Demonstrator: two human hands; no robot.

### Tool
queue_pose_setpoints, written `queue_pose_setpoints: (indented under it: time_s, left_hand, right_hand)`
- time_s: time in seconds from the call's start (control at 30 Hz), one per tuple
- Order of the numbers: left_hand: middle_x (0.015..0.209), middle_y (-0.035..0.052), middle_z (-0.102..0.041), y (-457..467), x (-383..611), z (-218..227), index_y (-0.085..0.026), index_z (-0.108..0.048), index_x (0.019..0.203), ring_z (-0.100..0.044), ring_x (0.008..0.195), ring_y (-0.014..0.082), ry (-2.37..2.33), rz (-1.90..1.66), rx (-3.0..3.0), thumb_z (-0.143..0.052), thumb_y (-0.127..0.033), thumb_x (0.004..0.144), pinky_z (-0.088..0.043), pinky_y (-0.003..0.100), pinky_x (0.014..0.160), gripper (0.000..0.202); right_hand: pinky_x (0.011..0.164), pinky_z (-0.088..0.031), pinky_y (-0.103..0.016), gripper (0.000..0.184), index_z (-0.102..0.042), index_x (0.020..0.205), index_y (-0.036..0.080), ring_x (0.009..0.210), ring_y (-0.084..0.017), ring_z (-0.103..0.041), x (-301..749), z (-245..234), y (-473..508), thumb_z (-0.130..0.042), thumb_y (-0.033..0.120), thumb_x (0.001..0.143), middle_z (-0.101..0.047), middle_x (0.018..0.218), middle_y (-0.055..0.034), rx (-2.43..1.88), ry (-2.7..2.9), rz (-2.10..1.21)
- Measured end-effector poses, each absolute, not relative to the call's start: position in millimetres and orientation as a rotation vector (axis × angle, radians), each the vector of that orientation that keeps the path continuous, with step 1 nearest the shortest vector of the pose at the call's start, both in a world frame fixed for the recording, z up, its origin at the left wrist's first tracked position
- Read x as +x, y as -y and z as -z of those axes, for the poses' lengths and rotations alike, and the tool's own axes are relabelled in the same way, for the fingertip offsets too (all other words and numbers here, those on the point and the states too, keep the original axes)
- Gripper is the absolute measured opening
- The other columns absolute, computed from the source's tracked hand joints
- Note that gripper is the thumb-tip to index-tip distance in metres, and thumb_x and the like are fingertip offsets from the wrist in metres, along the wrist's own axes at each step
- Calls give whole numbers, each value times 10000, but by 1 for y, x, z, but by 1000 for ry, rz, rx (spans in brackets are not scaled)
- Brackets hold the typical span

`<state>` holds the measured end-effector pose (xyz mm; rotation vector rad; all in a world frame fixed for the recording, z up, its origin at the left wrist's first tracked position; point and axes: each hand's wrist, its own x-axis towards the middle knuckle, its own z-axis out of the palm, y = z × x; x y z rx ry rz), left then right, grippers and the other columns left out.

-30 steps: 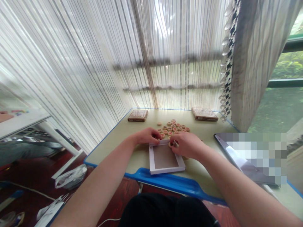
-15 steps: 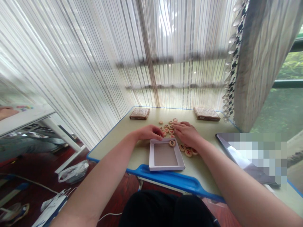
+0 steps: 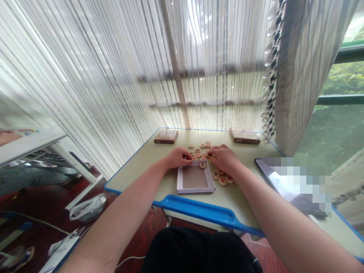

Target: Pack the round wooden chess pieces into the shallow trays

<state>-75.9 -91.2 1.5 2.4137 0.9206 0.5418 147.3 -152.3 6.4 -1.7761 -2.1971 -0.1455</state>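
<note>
My left hand (image 3: 178, 157) is closed at the far left corner of a shallow white box (image 3: 179, 185), its fingers at the far wall. One xiangqi piece (image 3: 203, 165), round and wooden with a dark character, rests at the box's far right corner. My right hand (image 3: 226, 159) reaches in from the right, thumb and fingers brought together on a xiangqi piece (image 3: 209, 151), partly hidden by the fingers. Several more pieces (image 3: 197, 155) lie loose beyond the box. Beside its right wall, under my right wrist, are other pieces (image 3: 222, 181), one with a red character.
Two flat brown boxes (image 3: 166, 136) (image 3: 245, 135) sit along the table's back edge. A tablet-like device (image 3: 284, 182) lies at right. The pale table (image 3: 136, 167) has a blue front tray (image 3: 199, 208). At far left, another person's hand (image 3: 8, 137) rests on a white table.
The white box has slid away from me, toward the loose pieces, with my left hand at its far corner. My right fingers have drawn together around a piece. The view has shifted slightly.
</note>
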Motion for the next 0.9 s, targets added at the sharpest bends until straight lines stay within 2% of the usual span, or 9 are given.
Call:
queue_pose_setpoints:
  time_s: [0.23, 0.37, 0.5, 0.63, 0.77, 0.9]
  left_hand:
    - [708, 22, -636, 88, -77, -2, -128, -719, 802, -514, 641, 114, -960, -586, 2350, -631, -393, 669, -380, 219, 579, 309]
    - [711, 14, -636, 87, -78, -3, -124, -699, 859, -520, 637, 111, -984, -479, 2233, -655, -393, 641, -388, 221, 586, 349]
    - [703, 12, -632, 86, -79, -1, -114, -688, 833, -533, 644, 116, -1007, -470, 2214, -643, -342, 637, -400, 225, 602, 304]
    - [726, 19, -647, 85, -79, 0, -120, -692, 832, -553, 674, 131, -1042, -502, 2224, -626, -336, 641, -414, 236, 626, 296]
    - [727, 23, -650, 85, -79, 0, -116, -690, 836, -556, 669, 131, -1017, -509, 2197, -627, -336, 643, -419, 236, 625, 298]
    - [728, 29, -653, 85, -79, 0, -108, -690, 828, -555, 666, 130, -972, -521, 2200, -624, -338, 649, -416, 235, 622, 299]
  right_hand:
    - [763, -364, -309, 259, -670, 877, 195, 909, -225, -491, 146, -11, 155, -459, 308, 778, -649, 938, -75, -1964, 2049, 121]
    - [740, -376, -305, 276, -675, 901, 202, 927, -234, -497, 146, -11, 153, -489, 346, 757, -663, 917, -79, -1992, 2033, 28]
    - [770, -390, -297, 289, -675, 956, 203, 959, -235, -512, 149, -7, 149, -523, 301, 730, -675, 896, -73, -1990, 1977, -49]
    - [767, -416, -285, 277, -674, 959, 184, 889, -203, -572, 149, -9, 149, -519, 250, 739, -680, 922, -68, -1871, 1861, -130]
    - [707, -446, -260, 274, -666, 963, 190, 811, -169, -606, 137, -19, 162, -543, 328, 761, -683, 930, -49, -1657, 1790, -367]
    - [679, -439, -246, 183, -682, 838, 236, 756, -151, -597, 118, -21, 178, -592, 347, 724, -684, 837, 5, -1483, 2069, -473]
